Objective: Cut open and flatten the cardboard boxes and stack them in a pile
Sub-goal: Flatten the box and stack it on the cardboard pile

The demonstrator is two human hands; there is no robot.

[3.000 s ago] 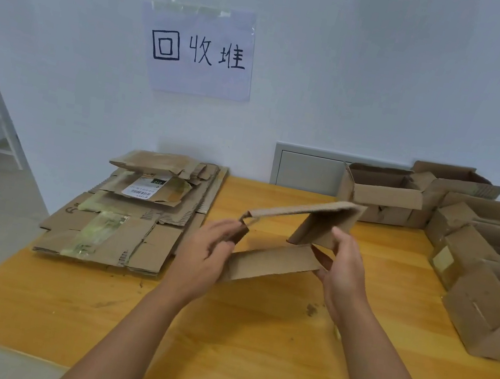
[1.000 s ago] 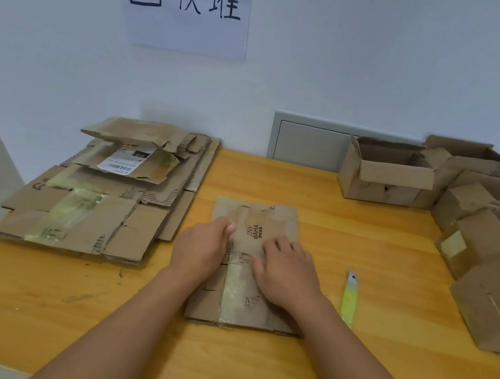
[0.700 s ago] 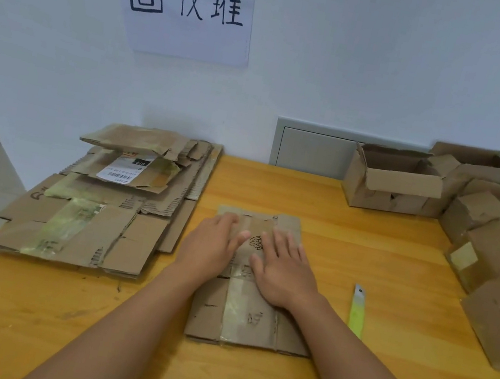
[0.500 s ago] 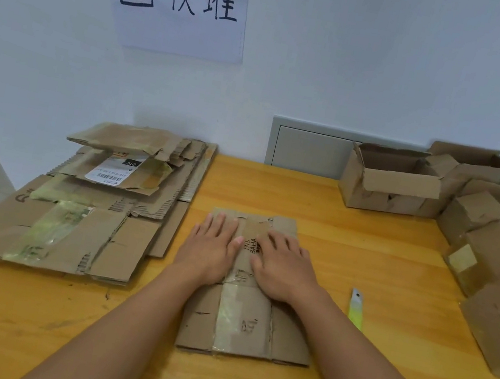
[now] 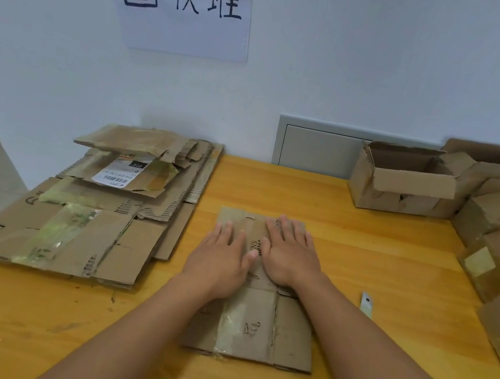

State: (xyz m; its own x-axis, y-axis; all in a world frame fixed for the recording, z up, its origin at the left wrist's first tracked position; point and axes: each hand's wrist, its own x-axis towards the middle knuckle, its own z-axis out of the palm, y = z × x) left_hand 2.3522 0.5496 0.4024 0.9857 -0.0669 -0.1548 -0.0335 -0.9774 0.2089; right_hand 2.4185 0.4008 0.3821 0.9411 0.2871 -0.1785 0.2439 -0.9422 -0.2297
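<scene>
Left hand and right hand still press the flattened box (fingers straight, now splayed wider) at frame centre.

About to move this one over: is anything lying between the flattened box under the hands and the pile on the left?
Nothing visible. The flattened box lies under the left hand and right hand, and only bare table separates it from the pile of flattened cardboard. The utility knife lies on the opposite side.

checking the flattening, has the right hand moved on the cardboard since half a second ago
Yes. The right hand has slid away from the person along the flattened box: its fingertips now reach the box's far edge, which they stopped short of before.
</scene>
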